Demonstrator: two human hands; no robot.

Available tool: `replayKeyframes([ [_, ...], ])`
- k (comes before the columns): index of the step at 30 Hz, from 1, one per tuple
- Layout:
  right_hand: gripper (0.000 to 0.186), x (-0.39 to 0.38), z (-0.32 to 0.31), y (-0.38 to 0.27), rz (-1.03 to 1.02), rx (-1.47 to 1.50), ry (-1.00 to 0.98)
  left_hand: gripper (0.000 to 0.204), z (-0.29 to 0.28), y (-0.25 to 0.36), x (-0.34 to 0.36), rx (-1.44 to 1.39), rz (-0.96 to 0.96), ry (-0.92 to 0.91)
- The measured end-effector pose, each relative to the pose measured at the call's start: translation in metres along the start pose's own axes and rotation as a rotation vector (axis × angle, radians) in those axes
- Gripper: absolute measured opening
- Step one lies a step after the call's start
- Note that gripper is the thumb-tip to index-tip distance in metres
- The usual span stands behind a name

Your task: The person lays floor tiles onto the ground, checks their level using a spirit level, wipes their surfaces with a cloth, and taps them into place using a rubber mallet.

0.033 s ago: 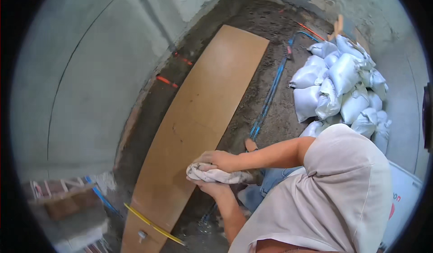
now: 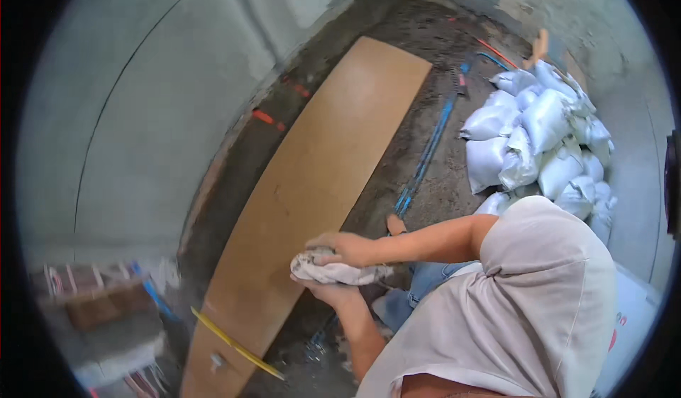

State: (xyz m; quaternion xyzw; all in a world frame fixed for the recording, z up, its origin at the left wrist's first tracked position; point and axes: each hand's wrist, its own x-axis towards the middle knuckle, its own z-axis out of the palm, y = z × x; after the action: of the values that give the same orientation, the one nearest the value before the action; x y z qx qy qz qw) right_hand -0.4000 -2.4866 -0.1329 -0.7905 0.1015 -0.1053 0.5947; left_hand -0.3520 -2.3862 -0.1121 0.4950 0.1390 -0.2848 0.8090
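A bunched, stained white rag is held between my two hands over the near edge of a long brown board. From above, my right hand closes over the rag, its thumb lying across the cloth. Underneath it my left hand cups the rag, fingers partly hidden by it. A loose end of the cloth hangs toward my jeans. Faint marks show on the board's surface. Lower down, a yellow strip lies across the board, with a small pale object beside it.
White filled sacks are piled at the right. Blue pipes run along the rough dark floor beside the board. Red pipe pieces show near the grey wall. A white box stands behind me; a brown ledge is lower left.
The view has shifted slightly, moving the board and sacks a little in the picture. Both hands remain on the rag, which is bunched a bit differently.
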Motion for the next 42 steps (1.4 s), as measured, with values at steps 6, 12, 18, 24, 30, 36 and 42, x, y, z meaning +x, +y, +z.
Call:
replayKeyframes([
  [6, 0.059, -0.025, 0.139, -0.077, 0.304, 0.422, -0.025, 0.046, -0.129, 0.063, -0.031, 0.495, 0.601, 0.119],
  [12, 0.059, -0.048, 0.248, -0.157, 0.452, 0.835, -0.296, 0.042, -0.21, 0.139, -0.1, 0.308, 0.651, 0.437],
  [18, 0.055, -0.055, 0.306, -0.18, 0.561, 0.808, -0.412, 0.038, -0.263, 0.164, -0.14, 0.439, 0.64, 0.539],
  [24, 0.035, -0.033, 0.352, -0.189, 0.524, 0.962, -0.51, 0.049, -0.303, 0.148, -0.135, 0.47, 0.875, 0.621],
  [30, 0.035, -0.015, 0.392, -0.187, 0.483, 0.633, -0.487, 0.042, -0.346, 0.135, -0.128, 1.015, 0.952, 0.879],
  [36, 0.032, 0.007, 0.488, -0.186, 0.251, 0.348, -0.502, 0.054, -0.425, 0.161, -0.159, 0.022, 0.543, 0.509],
  [42, 0.032, -0.051, 0.645, -0.211, -0.126, -0.019, -0.582, 0.056, -0.546, 0.235, -0.185, -0.227, 0.622, 0.599],
])
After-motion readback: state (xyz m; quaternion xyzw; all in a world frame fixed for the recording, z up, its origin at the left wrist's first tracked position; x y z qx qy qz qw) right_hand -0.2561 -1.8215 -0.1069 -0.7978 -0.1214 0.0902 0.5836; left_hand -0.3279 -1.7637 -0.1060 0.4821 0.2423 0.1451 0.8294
